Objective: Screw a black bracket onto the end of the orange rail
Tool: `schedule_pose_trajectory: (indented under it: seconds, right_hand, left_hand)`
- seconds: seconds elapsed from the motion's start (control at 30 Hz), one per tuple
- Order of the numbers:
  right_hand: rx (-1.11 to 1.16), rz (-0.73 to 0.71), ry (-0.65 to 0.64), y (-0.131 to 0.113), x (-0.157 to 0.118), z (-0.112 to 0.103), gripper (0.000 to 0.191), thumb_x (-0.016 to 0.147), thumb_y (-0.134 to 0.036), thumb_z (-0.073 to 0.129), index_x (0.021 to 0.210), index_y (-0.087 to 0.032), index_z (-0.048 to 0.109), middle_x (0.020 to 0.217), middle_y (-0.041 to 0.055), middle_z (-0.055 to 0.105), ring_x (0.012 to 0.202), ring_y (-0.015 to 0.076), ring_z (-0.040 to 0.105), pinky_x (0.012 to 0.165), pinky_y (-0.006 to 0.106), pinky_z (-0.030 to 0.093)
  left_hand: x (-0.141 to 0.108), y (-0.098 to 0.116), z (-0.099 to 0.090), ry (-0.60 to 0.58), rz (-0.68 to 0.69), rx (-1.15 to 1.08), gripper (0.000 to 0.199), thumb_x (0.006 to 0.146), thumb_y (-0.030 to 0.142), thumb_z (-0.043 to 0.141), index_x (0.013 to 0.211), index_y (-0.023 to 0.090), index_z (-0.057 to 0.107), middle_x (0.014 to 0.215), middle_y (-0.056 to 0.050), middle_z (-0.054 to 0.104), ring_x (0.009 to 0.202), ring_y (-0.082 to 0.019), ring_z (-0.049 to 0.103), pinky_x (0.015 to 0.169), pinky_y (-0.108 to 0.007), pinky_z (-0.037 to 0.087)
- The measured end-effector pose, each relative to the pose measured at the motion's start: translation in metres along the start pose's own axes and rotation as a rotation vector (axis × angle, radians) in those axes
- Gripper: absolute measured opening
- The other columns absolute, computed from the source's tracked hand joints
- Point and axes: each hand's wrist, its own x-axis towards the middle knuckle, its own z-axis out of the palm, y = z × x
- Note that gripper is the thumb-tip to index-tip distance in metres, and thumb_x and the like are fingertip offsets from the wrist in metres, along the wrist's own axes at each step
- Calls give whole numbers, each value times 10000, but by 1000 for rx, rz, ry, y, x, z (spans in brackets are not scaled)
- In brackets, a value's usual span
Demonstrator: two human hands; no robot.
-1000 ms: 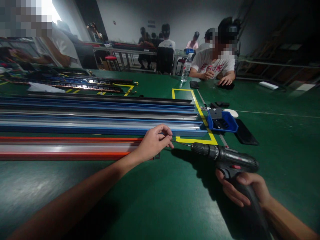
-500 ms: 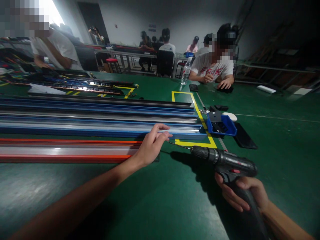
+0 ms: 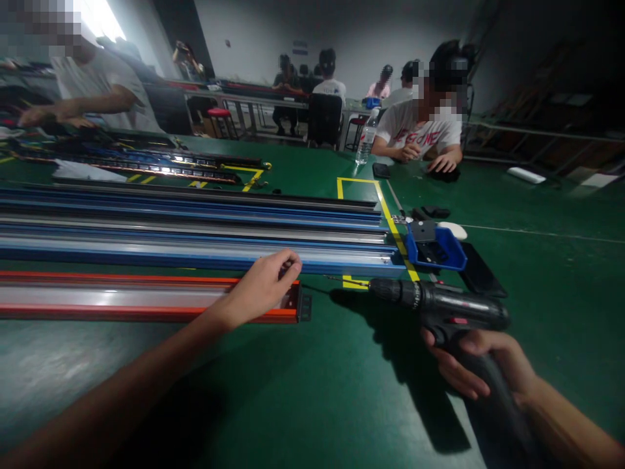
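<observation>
My right hand (image 3: 481, 365) is wrapped around the grip of a black cordless drill (image 3: 439, 303), whose long thin bit points left. My left hand (image 3: 266, 286) is over the right end of an orange metal channel (image 3: 122, 290). Its fingers are curled in toward the thumb, and whatever they may hold is hidden. A dark end bracket (image 3: 305, 306) is fitted at that end of the channel. The bit's tip is to the right of the left hand, apart from the channel.
Several blue and dark metal channels (image 3: 195, 251) lie behind the orange one. On the right are a blue parts bin (image 3: 439, 254) and a dark phone-like slab (image 3: 481, 270). A water bottle (image 3: 365, 140) stands farther back. Co-workers sit across the green table (image 3: 293, 391).
My left hand has moved left from beside the drill bit to the orange channel's end, its fingers curling in, uncovering the end bracket. The drill stays almost in place.
</observation>
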Motion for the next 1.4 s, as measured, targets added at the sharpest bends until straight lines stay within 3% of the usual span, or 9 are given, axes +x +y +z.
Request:
schedule_pose_trajectory:
  seconds: [0.13, 0.33, 0.53, 0.83, 1.07, 1.4]
  right_hand:
    - [-71, 33, -15, -21, 20, 0, 327, 825, -227, 564, 1072, -74, 712, 741, 70, 661, 394, 74, 527, 455, 210, 473]
    - [-56, 33, -48, -22, 44, -7, 337, 839, -222, 543, 1075, -53, 714, 743, 76, 653, 400, 67, 525, 461, 202, 484]
    - [30, 76, -55, -11, 40, -22, 335, 849, -212, 540, 1080, -48, 719, 758, 92, 657, 407, 74, 549, 464, 205, 514]
    - [109, 150, -106, -6, 33, -26, 338, 821, -179, 572, 1102, -61, 719, 786, 97, 681, 439, 91, 611, 489, 205, 548]
    - [136, 171, -119, -3, 34, -29, 344, 815, -173, 576, 1106, -63, 724, 796, 107, 701, 425, 86, 607, 492, 206, 555]
    - [90, 206, -135, -3, 38, -28, 360, 792, -194, 588, 1106, -88, 727, 785, 87, 699, 404, 81, 577, 478, 211, 543]
  left_hand:
    - [-3, -4, 2, -95, -23, 71, 337, 1010, 436, 436, 911, 201, 657, 830, -2, 682, 776, -166, 615, 708, -296, 414]
    - [1, -5, -1, -204, -108, 84, 301, 956, 435, 526, 859, 196, 683, 813, -2, 708, 765, -156, 624, 694, -267, 410]
    - [2, -6, 1, -166, -29, 164, 316, 933, 384, 556, 698, 175, 583, 681, 27, 620, 669, -117, 536, 647, -249, 367]
    - [-4, 0, 0, -161, 32, 192, 261, 911, 283, 600, 681, 160, 596, 646, 30, 606, 585, -82, 512, 608, -233, 363]
    - [-1, -3, -2, -229, -118, 44, 224, 898, 323, 631, 729, 178, 655, 668, 25, 661, 611, -99, 590, 594, -219, 422]
    - [2, -2, -3, -267, -150, 19, 247, 900, 351, 614, 731, 174, 643, 660, 26, 633, 608, -102, 564, 583, -224, 404]
